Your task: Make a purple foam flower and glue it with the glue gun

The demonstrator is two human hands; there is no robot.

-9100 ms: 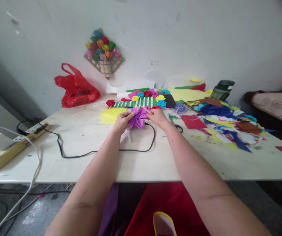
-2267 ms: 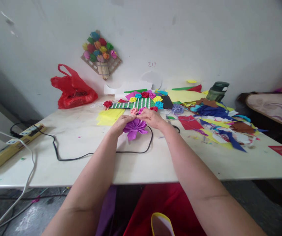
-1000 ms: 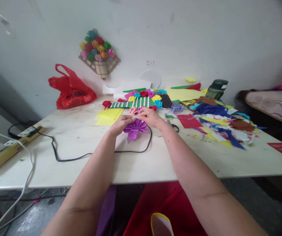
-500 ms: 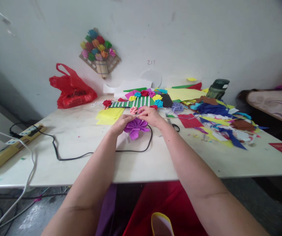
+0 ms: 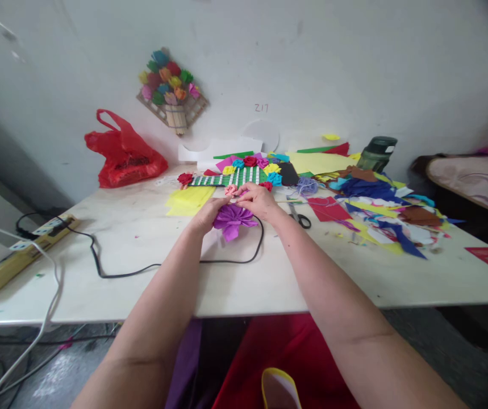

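Both hands meet over the middle of the table around a purple paper flower [image 5: 234, 220], whose pleated petals spread out below the fingers. My left hand [image 5: 210, 215] is closed on its left upper edge. With bent, pinching fingers my right hand [image 5: 259, 201] grips the flower's upper right part; the fingertips hide the exact spot. Just beyond the hands lies a green panel with white strips [image 5: 244, 179], edged with several coloured paper roses. A pink rose [image 5: 230, 190] sits right behind my fingers.
Scissors [image 5: 300, 218] and a red sheet [image 5: 328, 209] lie right of my hands, before a heap of paper scraps [image 5: 371, 193]. A black cord [image 5: 230, 262] loops across the table from a power strip [image 5: 26, 255]. A red bag [image 5: 128, 156] and green bottle [image 5: 378, 153] stand behind.
The hands and the purple flower have shifted very slightly left and up. More of the scissors shows beside my right wrist. The grip looks the same.
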